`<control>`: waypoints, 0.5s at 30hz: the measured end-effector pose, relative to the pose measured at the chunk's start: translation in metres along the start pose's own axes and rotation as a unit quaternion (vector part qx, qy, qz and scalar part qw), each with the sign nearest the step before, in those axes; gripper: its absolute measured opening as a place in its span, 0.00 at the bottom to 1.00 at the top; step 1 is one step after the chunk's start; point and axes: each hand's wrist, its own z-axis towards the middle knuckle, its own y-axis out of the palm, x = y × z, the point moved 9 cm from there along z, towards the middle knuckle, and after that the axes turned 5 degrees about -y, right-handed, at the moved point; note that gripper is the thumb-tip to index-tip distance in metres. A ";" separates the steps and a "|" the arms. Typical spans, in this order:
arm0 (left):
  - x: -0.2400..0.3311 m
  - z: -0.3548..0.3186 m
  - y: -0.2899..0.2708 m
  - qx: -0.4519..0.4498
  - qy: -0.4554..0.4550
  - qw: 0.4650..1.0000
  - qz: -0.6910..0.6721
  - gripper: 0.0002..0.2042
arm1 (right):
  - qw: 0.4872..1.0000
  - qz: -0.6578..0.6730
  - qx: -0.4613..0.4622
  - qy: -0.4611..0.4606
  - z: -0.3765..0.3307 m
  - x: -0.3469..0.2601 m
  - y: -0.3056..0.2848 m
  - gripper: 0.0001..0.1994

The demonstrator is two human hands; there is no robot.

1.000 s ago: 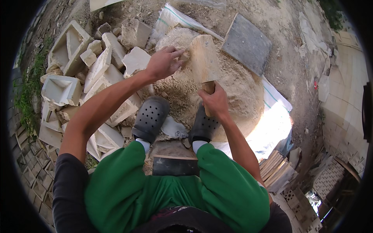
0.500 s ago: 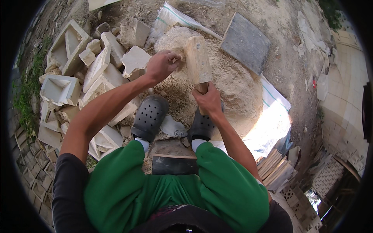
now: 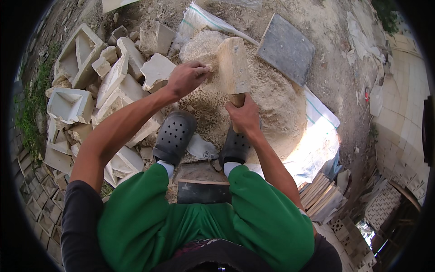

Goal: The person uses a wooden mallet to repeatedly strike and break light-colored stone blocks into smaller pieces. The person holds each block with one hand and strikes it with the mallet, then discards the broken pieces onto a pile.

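Wooden mallet [image 3: 234, 68]: located over the pale crushed heap [image 3: 282, 119], head directed away from me; contact with the heap cannot be confirmed. My right hand [image 3: 245, 113] is clamped around the handle [image 3: 236, 99], close beneath the head. My left hand [image 3: 188, 78] is apart from it, fingers curled at the heap's left side; whether they pinch anything, I cannot tell. Assessment: the block head is stiff and probably carries most of the weight; dust may make the grip slippery. Recommended hold: the handle, lower down for swing, higher for control.
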 end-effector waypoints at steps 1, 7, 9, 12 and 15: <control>0.000 -0.001 -0.001 0.003 -0.003 1.000 -0.004 0.09 | 1.000 -0.005 0.009 -0.001 -0.001 -0.008 -0.006 0.22; -0.002 0.001 0.001 0.004 -0.019 0.999 -0.028 0.09 | 0.999 -0.044 -0.028 -0.002 0.000 -0.003 -0.002 0.24; 0.002 0.003 0.004 0.000 -0.019 1.000 -0.022 0.09 | 0.992 -0.121 -0.017 -0.021 -0.001 0.004 0.006 0.24; -0.001 0.001 0.004 0.002 -0.032 0.999 -0.015 0.09 | 0.996 -0.084 -0.013 -0.029 0.004 -0.009 0.004 0.24; -0.004 -0.001 0.003 0.001 -0.056 0.998 -0.024 0.09 | 0.999 -0.034 0.018 -0.014 0.002 -0.024 -0.011 0.23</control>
